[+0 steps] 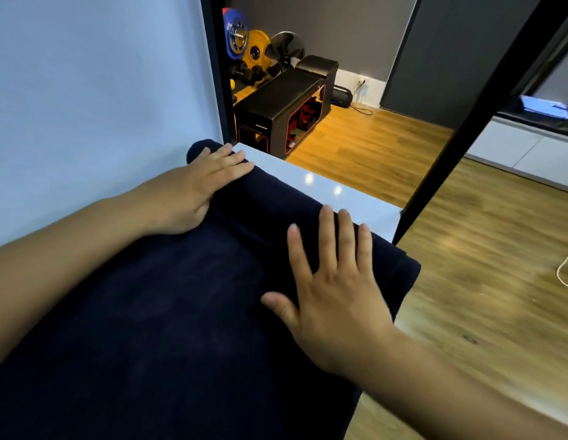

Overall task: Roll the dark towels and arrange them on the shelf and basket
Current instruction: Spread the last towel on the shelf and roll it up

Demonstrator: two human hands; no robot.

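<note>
We press both palms on a dark towel (168, 312) that lies across a white shelf (349, 192) and fills the view from the centre down to 7 o'clock. Its far edge is turned into a thick roll running from 11 o'clock toward 3 o'clock, and the flat remainder spreads back toward us. Our left hand (197, 188) lies released on the roll's end at 11 o'clock, fingers straight and laid over the top of the roll, gripping nothing. Our right hand (333, 290), just right of centre, rests flat with fingers spread and straight, fingertips on the roll and palm on the flat cloth. The towel's right edge hangs slightly past the shelf at 3 o'clock, close to a black post (460, 131). A pale wall (85, 90) stands at 10 o'clock and a wooden floor (466, 249) lies at 3 o'clock.
</note>
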